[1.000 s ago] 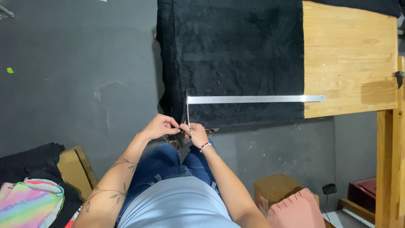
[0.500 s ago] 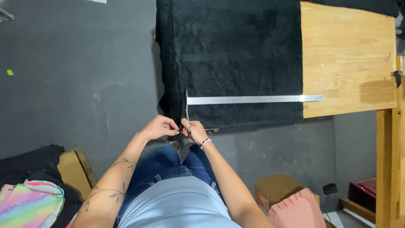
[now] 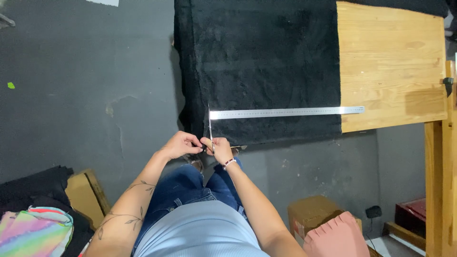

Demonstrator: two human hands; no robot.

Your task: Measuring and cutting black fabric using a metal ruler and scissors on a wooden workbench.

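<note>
Floor: one dark grey floor (image 3: 85, 95) fills the left half of the view, scuffed pale in one patch, with one small green scrap lying far off to the left.
Table: one pale wooden table (image 3: 390, 62), its top bare on the right side only.
Fabric: one sheet of black fleecy fabric (image 3: 262, 62) covers the left part of the table and hangs over its left and near edges; its near corner comes down right to the hands.
Ruler: one long steel ruler (image 3: 285, 113) lies across the fabric, running from just above the hands out onto the bare wood on the right.
Boxes: two cardboard boxes, one (image 3: 88, 195) at the lower left, one (image 3: 309, 216) at the lower right.
Bundles: one rainbow-striped cloth (image 3: 31, 235) at the bottom left, one pink pleated piece (image 3: 335, 238) at the bottom right.
Scissors: one pair of scissors (image 3: 210, 128), blades pointing up and away along the ruler's left end, handles down between the two hands at the fabric's near edge.
Left hand: the left hand (image 3: 180, 144) is curled, fingertips pinched in at the fabric edge just beside the scissors' handles.
Right hand: the right hand (image 3: 220, 146) is closed about the scissors' handles, touching the left; how far the blades gape I cannot tell.
Wristband: one on the right wrist.
</note>
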